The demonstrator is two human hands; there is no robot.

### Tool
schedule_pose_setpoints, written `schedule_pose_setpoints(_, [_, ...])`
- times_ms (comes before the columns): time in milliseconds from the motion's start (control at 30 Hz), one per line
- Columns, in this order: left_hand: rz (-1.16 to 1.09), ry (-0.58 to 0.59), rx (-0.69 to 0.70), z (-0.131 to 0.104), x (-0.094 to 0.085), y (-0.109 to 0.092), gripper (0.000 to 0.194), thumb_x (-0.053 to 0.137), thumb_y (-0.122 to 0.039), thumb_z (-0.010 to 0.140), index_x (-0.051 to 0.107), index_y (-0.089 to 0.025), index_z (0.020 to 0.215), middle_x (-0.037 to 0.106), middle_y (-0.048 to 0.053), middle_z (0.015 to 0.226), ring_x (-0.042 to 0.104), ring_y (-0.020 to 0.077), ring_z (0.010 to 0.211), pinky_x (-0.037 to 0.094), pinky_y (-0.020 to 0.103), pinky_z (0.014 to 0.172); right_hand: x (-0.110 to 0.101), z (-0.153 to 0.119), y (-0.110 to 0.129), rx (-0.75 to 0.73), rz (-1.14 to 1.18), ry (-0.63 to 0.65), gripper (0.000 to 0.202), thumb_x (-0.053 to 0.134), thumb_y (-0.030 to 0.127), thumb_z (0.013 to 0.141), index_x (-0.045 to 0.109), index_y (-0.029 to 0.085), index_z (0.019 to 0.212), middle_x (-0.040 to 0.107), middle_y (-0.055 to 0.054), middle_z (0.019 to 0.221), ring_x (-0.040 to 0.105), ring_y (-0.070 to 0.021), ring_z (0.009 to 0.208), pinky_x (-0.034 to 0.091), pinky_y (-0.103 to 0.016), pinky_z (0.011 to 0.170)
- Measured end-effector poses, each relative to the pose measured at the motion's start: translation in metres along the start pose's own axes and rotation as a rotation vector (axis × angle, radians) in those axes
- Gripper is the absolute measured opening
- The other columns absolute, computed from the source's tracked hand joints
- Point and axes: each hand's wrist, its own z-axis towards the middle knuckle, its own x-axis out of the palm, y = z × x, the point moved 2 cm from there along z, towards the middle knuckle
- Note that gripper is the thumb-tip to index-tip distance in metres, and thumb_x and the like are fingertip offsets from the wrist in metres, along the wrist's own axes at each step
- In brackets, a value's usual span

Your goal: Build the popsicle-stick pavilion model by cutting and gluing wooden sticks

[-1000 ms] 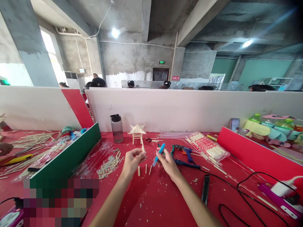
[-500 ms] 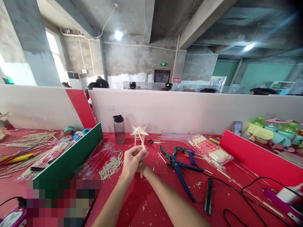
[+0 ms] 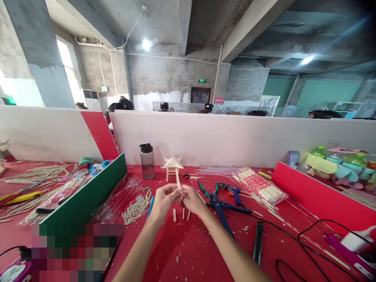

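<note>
My left hand [image 3: 166,199] is closed, its thumb and fingers pinching thin wooden sticks [image 3: 178,178] that point up and away from me. Against it, my right hand [image 3: 192,200] has its fingertips closed on the lower end of the same sticks. How many sticks are held I cannot tell. Just beyond stands a little pavilion model [image 3: 172,162] made of sticks, with a flared roof; the held sticks overlap it in view. A blue strip [image 3: 150,206] shows beside my left wrist, partly hidden. Several short stick pieces [image 3: 174,215] lie below my hands.
Cut stick bits [image 3: 136,209] are heaped at left beside a green divider [image 3: 88,192]. A water bottle [image 3: 147,162] stands behind. Rightward lie blue-handled pliers [image 3: 219,207], a glue gun [image 3: 235,194], bagged sticks [image 3: 261,186], a utility knife [image 3: 258,243] and black cables [image 3: 289,229].
My right hand has moved out from behind my left to its right side, fingertips meeting it. The blue strip and short sticks beneath my hands now show.
</note>
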Motion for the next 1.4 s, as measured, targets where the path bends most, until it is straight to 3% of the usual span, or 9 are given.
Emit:
schedule_pose_setpoints(100, [0.062,0.062,-0.072,-0.001,0.003,0.009,0.038,0.087,-0.039,0.058,0.073,-0.012,0.080,0.074,0.005,0.075,0.068,0.0144,0.065,0.056,0.024,0.070,-0.027,-0.017,0.002,0.031,0.101,-0.042,0.028,0.063,0.045,0.079,0.072,0.019,0.088,0.070,-0.002,0.070,0.062,-0.0149,0.060,0.047,-0.023,0.054])
schedule_pose_setpoints(233, [0.128,0.131,-0.134,-0.001,0.008,0.023,0.037,0.087,-0.040,0.056,0.074,-0.013,0.078,0.073,0.005,0.072,0.068,0.0147,0.062,0.056,0.024,0.067,-0.042,-0.034,-0.005,0.051,0.119,-0.070,0.032,0.067,0.049,0.078,0.074,0.019,0.086,0.071,-0.004,0.075,0.061,-0.0158,0.063,0.046,-0.024,0.057])
schedule_pose_setpoints(400, [0.193,0.164,-0.173,-0.001,0.009,0.034,0.034,0.086,-0.037,0.056,0.075,-0.015,0.079,0.073,0.005,0.069,0.067,0.0142,0.057,0.056,0.025,0.065,-0.043,-0.039,-0.009,0.035,0.039,-0.156,0.031,0.072,0.047,0.073,0.074,0.017,0.084,0.071,-0.004,0.073,0.058,-0.0154,0.058,0.044,-0.025,0.055])
schedule_pose_setpoints(667, [0.265,0.201,-0.170,-0.002,0.010,0.036,0.029,0.084,-0.034,0.059,0.076,-0.015,0.079,0.067,0.001,0.065,0.064,0.0123,0.056,0.056,0.025,0.064,-0.047,-0.042,-0.004,-0.029,-0.123,-0.191,0.025,0.070,0.042,0.075,0.074,0.017,0.076,0.072,-0.006,0.076,0.062,-0.0206,0.070,0.046,-0.027,0.060])
schedule_pose_setpoints(933, [0.299,0.209,-0.149,0.001,0.007,0.041,0.031,0.083,-0.038,0.060,0.073,-0.014,0.076,0.066,0.002,0.067,0.064,0.0132,0.059,0.056,0.027,0.065,-0.048,-0.042,-0.003,-0.010,-0.133,-0.189,0.028,0.071,0.044,0.074,0.075,0.016,0.077,0.072,-0.007,0.075,0.061,-0.0197,0.067,0.044,-0.026,0.056])
schedule_pose_setpoints(1133, [0.355,0.234,-0.145,0.006,0.003,0.051,0.037,0.082,-0.041,0.060,0.071,-0.012,0.080,0.066,0.001,0.068,0.063,0.0130,0.059,0.055,0.029,0.066,-0.049,-0.041,-0.010,0.100,-0.035,-0.164,0.037,0.072,0.048,0.071,0.073,0.013,0.084,0.070,-0.005,0.074,0.053,-0.0129,0.055,0.040,-0.023,0.048])
schedule_pose_setpoints(1400, [0.367,0.237,-0.152,0.006,0.003,0.055,0.039,0.082,-0.043,0.058,0.069,-0.012,0.076,0.063,-0.001,0.065,0.062,0.0136,0.059,0.055,0.031,0.067,-0.052,-0.040,-0.013,0.054,-0.089,-0.081,0.035,0.069,0.049,0.073,0.070,0.014,0.077,0.068,-0.003,0.072,0.057,-0.0154,0.063,0.041,-0.023,0.054])
